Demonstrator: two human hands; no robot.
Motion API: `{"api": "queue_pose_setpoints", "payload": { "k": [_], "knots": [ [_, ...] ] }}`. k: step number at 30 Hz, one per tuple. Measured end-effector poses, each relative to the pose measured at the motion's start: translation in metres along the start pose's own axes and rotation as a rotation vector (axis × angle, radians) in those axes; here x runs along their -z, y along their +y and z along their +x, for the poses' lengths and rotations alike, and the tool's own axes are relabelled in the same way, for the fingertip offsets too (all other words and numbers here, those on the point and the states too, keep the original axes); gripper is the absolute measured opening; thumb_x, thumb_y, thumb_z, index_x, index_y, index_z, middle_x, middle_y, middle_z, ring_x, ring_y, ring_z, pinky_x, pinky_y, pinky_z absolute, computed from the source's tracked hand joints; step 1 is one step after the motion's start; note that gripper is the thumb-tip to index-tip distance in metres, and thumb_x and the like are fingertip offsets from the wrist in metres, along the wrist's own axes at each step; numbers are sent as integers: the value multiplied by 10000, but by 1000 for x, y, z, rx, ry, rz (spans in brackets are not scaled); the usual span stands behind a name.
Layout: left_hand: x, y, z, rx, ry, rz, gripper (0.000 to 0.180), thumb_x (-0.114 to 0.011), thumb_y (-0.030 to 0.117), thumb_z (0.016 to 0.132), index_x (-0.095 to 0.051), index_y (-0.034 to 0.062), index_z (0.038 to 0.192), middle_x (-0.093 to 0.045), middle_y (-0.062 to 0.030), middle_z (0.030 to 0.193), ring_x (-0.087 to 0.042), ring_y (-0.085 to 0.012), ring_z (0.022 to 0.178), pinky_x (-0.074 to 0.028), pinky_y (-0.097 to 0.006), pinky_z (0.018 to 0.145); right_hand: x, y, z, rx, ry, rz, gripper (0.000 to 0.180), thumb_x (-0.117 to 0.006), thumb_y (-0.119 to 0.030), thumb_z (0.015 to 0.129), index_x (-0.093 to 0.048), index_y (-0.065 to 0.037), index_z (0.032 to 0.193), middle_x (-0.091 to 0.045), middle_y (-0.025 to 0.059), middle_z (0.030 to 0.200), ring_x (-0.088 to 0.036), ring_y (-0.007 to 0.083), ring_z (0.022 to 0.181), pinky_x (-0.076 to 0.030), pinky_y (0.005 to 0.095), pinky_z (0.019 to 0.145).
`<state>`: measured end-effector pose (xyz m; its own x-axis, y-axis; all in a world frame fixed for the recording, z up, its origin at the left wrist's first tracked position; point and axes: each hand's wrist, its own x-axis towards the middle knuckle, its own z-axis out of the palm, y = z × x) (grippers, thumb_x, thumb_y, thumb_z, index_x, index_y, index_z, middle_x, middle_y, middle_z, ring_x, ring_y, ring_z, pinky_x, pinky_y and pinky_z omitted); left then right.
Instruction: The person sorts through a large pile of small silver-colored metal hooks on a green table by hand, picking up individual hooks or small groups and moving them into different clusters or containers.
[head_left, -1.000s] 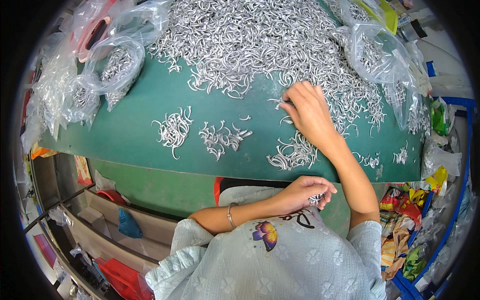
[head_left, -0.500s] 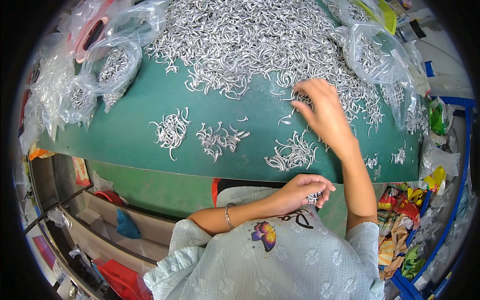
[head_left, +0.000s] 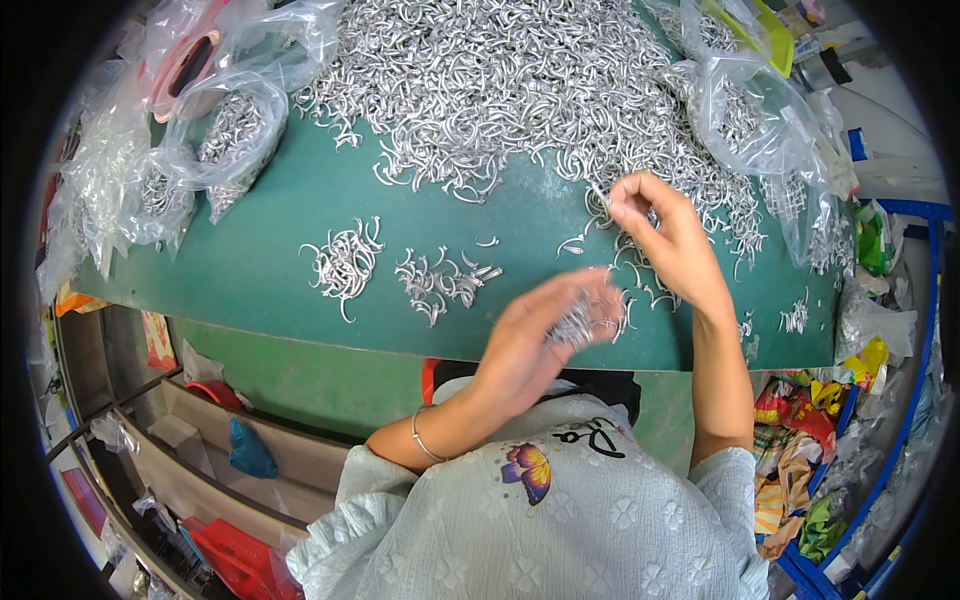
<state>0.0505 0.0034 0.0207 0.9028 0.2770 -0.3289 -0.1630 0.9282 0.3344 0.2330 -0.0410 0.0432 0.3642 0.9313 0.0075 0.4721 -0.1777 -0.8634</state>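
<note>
Small curved silver metal pieces (head_left: 520, 90) form a large heap across the far side of the green table. At the heap's near right edge, my right hand (head_left: 668, 235) pinches one thin silver curved piece (head_left: 599, 194) between thumb and fingertips. My left hand (head_left: 520, 335) is raised over the table's near edge, somewhat blurred, with a clump of silver curved pieces (head_left: 573, 322) held in the palm and curled fingers. Behind it lies a small pile of the pieces, partly hidden. Two more small piles (head_left: 345, 262) (head_left: 440, 282) lie to the left.
Clear plastic bags (head_left: 235, 135) of silver pieces stand at the left, and another bag (head_left: 745, 110) at the right. The green table (head_left: 240, 290) ends just before my body. A shelf frame (head_left: 180, 440) is at lower left; coloured packets (head_left: 800, 420) lie at lower right.
My left hand has risen from near my body to over the table edge, its clump now showing. My right hand's fingers have closed into a pinch and moved slightly right.
</note>
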Motion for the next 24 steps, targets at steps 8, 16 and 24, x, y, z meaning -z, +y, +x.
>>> {"api": "queue_pose_setpoints", "payload": {
  "k": [8, 16, 24],
  "knots": [
    [11, 5, 15, -63, 162, -222, 292, -477, 211, 942, -516, -12, 1127, -572, -104, 977, -555, -195, 888, -479, -300, 751, -10, -3, 19, 264, 164, -453, 207, -668, -118, 748, -603, -30, 923, -587, 76, 966, -513, 274, 936, -389, 368, 835],
    [10, 5, 7, 11, 154, -281, 247, -497, 184, 934, -526, -2, 1095, -504, -51, 805, -474, -139, 692, -403, -252, 567, 0, 25, 15, 436, 55, -874, 172, -656, -112, 731, -572, -76, 876, -548, 29, 1002, -515, 206, 979, -369, 382, 839],
    [10, 11, 5, -78, 151, -194, 331, -522, 114, 909, -481, -20, 1208, -522, -53, 838, -500, -139, 747, -432, -252, 615, 34, 26, -3, 228, 242, -742, 298, -679, -90, 712, -571, -69, 989, -521, 102, 1119, -479, 297, 1075, -342, 411, 905]
  ]
}}
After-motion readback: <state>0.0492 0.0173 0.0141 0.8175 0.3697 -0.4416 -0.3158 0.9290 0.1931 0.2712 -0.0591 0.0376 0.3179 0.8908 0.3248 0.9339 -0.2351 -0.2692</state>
